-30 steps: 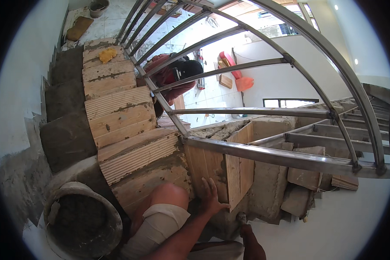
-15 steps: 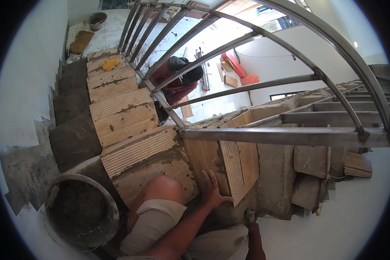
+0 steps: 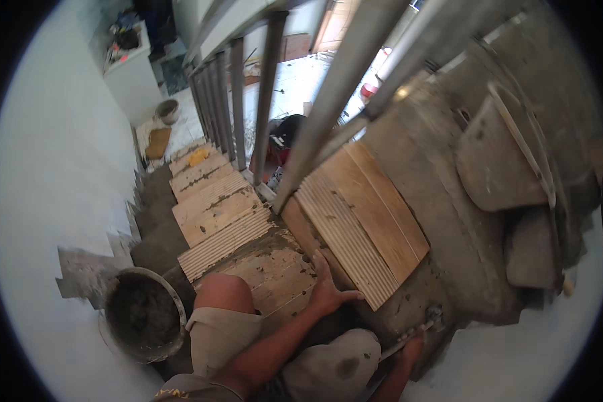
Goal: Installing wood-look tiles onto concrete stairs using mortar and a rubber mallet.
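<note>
My left hand [image 3: 325, 291] has its thumb and fingers spread along the edge of a wood-look step tile [image 3: 384, 214] with a ridged strip, over a mortar-smeared riser. My right hand [image 3: 414, 347], low on the right, grips the handle of a metal tool [image 3: 434, 316] whose head rests on rough concrete; its exact kind is unclear. A bucket of grey mortar [image 3: 141, 315] stands left of my bent knee [image 3: 224, 291]. More tiled steps [image 3: 211, 214], streaked with mortar, descend ahead of me.
A metal railing [image 3: 271, 67] runs beside the steps; a co-worker in a dark cap [image 3: 290, 130] is below it. A white wall [image 3: 53, 167] bounds the left. A yellow cloth [image 3: 197, 157] lies downstairs. Rough slabs [image 3: 496, 161] occupy the right.
The view has swung, showing more of the lower floor and railing from above. My right hand has moved rightward with the tool. My left hand stays at the tile's edge.
</note>
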`<state>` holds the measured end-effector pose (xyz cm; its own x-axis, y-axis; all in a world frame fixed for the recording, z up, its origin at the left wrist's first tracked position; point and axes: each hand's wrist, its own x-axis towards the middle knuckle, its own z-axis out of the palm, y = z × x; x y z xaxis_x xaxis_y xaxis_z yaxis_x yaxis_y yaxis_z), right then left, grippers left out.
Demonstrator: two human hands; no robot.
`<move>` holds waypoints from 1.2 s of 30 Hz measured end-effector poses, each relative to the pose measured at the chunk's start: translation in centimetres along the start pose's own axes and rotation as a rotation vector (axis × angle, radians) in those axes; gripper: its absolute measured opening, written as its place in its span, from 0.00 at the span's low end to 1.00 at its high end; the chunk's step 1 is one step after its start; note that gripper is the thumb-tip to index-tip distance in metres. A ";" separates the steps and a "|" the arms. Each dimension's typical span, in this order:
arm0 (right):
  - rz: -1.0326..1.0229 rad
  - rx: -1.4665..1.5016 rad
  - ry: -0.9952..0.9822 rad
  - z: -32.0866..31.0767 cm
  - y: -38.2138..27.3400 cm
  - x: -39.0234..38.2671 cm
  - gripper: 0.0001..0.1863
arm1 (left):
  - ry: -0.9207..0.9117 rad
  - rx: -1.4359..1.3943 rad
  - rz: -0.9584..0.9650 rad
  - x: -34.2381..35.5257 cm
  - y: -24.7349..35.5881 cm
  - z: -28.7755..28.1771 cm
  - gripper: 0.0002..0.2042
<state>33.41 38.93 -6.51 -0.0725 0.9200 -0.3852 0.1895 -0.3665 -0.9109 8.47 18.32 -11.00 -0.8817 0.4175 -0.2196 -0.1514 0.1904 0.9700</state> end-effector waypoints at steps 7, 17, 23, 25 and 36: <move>0.070 0.283 -0.019 1.6 -1.4 -1.3 0.26 | -0.025 0.079 0.067 -1.4 2.0 1.6 0.70; -0.034 0.351 -0.095 2.7 -2.6 -3.9 0.19 | -0.007 0.566 0.644 -2.3 0.5 1.8 0.72; -0.215 0.295 -0.219 5.1 -0.6 -7.7 0.21 | 0.005 0.448 0.608 -2.2 -0.4 2.3 0.78; -0.185 0.342 -0.325 5.5 -0.3 -7.8 0.23 | 0.004 0.379 0.540 -2.1 -0.9 2.8 0.78; -0.559 0.134 -0.103 7.9 -0.2 -9.3 0.12 | 0.039 0.290 0.494 -1.9 -0.2 2.8 0.76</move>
<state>26.28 29.34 -3.94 -0.2219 0.9630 0.1528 -0.0303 0.1498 -0.9883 11.46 19.98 -11.07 -0.8335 0.4868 0.2615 0.4062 0.2191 0.8871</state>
